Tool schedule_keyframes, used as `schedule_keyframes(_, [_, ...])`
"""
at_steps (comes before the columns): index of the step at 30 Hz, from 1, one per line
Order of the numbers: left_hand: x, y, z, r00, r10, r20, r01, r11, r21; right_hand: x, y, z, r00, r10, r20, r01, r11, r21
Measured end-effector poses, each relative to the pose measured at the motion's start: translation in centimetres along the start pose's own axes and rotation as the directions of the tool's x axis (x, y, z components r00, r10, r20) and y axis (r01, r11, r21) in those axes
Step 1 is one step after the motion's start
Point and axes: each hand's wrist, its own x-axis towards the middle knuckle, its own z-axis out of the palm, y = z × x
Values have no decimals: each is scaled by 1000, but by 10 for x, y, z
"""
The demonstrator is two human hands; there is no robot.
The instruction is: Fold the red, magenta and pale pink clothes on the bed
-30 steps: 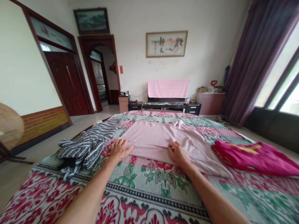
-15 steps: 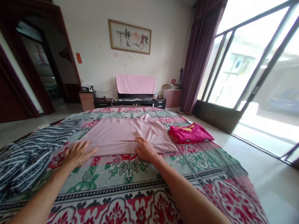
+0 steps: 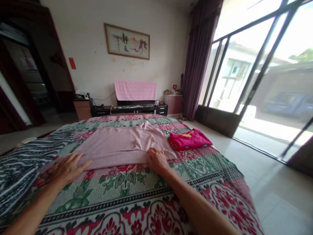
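A pale pink top (image 3: 110, 143) lies spread across the bed, its near side folded over in a long straight strip. My left hand (image 3: 69, 168) rests flat at the left end of that strip, fingers spread. On the near edge towards the right, my right hand (image 3: 157, 160) presses down with fingers stretched out over the fabric. Wrinkles bunch in the cloth just beyond the right hand. Beside the top's right end sits a folded magenta garment (image 3: 190, 139) with a yellow trim.
A black-and-white striped cloth (image 3: 31, 160) is heaped on the left of the bed. The flowered bedspread (image 3: 102, 209) covers the bed. Beyond stand a low black cabinet (image 3: 100, 112) and a screen under a pink cloth (image 3: 135, 90). Glass doors (image 3: 244, 81) are at right.
My right hand has slid rightward along the folded edge of the top. My left hand stays near the left end. The whole view has shifted a little to the right.
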Motion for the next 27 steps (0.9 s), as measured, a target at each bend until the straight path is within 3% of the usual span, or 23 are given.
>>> schedule_keyframes(3, [3, 6, -1, 997, 62, -56, -62, 998, -10, 11, 14, -20, 980, 177, -86, -178, 984, -4])
schedule_keyframes(5, [8, 25, -2, 991, 94, -93, -103, 991, -87, 16, 27, -32, 946, 309, -100, -314, 948, -46])
schedule_keyframes(9, [12, 105, -6, 963, 268, -3, -260, 930, -262, 16, 52, -36, 902, 432, -14, -431, 897, -93])
schedule_keyframes(13, [4, 199, -14, 863, 501, 70, -443, 814, -376, 13, 63, -27, 920, 388, 63, -381, 919, -99])
schedule_keyframes(16, [-4, 245, -18, 805, 580, 124, -482, 762, -433, 13, 63, -24, 934, 349, 74, -341, 934, -102])
schedule_keyframes(20, [-11, 268, -17, 759, 612, 224, -464, 749, -473, 15, 62, -23, 943, 323, 80, -313, 942, -119])
schedule_keyframes(27, [-14, 269, -19, 733, 613, 294, -437, 756, -487, 14, 69, -19, 933, 358, -42, -361, 927, -99])
